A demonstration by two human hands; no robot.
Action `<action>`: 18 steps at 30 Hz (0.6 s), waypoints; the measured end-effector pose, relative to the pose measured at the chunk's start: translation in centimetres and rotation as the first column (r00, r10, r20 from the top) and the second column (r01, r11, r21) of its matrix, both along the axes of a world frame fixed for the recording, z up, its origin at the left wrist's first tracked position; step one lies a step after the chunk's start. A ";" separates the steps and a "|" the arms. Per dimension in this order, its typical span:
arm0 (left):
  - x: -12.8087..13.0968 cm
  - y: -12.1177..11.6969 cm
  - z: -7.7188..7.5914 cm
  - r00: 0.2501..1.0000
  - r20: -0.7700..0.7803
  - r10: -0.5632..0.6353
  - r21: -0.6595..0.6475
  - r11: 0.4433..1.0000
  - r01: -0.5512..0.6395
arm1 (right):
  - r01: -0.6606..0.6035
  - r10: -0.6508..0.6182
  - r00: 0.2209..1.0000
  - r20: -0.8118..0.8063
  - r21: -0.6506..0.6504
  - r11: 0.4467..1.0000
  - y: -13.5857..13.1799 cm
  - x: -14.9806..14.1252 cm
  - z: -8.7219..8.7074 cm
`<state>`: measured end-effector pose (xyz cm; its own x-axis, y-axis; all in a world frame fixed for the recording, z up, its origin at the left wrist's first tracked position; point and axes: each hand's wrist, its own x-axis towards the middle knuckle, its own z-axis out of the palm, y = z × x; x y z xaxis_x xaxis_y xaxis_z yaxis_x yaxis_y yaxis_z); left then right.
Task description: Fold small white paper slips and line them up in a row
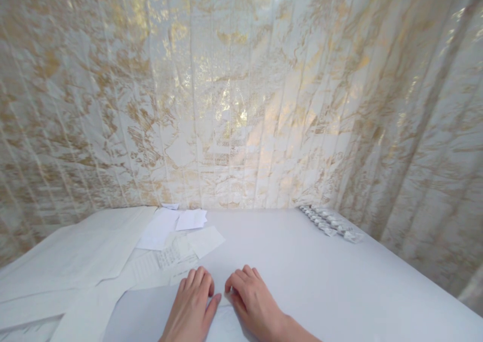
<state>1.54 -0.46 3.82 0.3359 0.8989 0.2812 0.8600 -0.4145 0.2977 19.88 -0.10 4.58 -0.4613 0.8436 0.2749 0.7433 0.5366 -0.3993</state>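
Table [309, 281]: papers [158, 230] on left — packets [332, 225] at far right edge | curtain [241, 95] — behind table

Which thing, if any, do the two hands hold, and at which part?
A white paper, seemingly by its far edge, where thumb and fingers of the right hand close on it. Whether the left hand also grips it cannot be told.

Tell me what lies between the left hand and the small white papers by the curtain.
Between the left hand and the small white papers lie a pale slip and sheets with writing, as the head view shows.
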 end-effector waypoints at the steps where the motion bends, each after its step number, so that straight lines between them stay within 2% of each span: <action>1: 0.0 0.0 -0.1 1.000 0.001 0.006 -0.002 1.000 -0.006 | -0.020 0.020 1.000 0.008 0.014 1.000 0.0 0.0 -0.1; 6: 0.0 0.0 -0.1 1.000 -0.004 0.001 -0.009 1.000 -0.001 | -0.228 0.199 0.966 0.166 0.176 0.958 0.2 0.2 -0.3; 9: 0.1 -0.1 0.1 1.000 -0.003 0.004 -0.019 1.000 -0.004 | -0.300 0.236 0.935 0.267 0.235 0.925 0.1 0.8 -0.2; 12: 0.2 -0.1 0.2 1.000 -0.001 0.007 -0.035 0.999 -0.007 | -0.313 0.243 0.929 0.279 0.240 0.919 -0.3 2.0 0.0; 15: 0.2 -0.1 0.3 1.000 0.012 0.008 -0.038 0.999 -0.008 | -0.284 0.227 0.937 0.264 0.202 0.937 -0.7 3.8 0.1; 18: 0.1 -0.1 0.3 0.999 0.034 -0.035 -0.016 0.999 0.035 | -0.265 0.217 0.943 0.251 0.174 0.949 -0.9 5.3 0.1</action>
<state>1.62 -0.61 4.11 0.3578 0.8915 0.2779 0.8343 -0.4388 0.3336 25.22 -0.97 4.73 -0.7134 0.6366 0.2928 0.6392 0.7624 -0.1002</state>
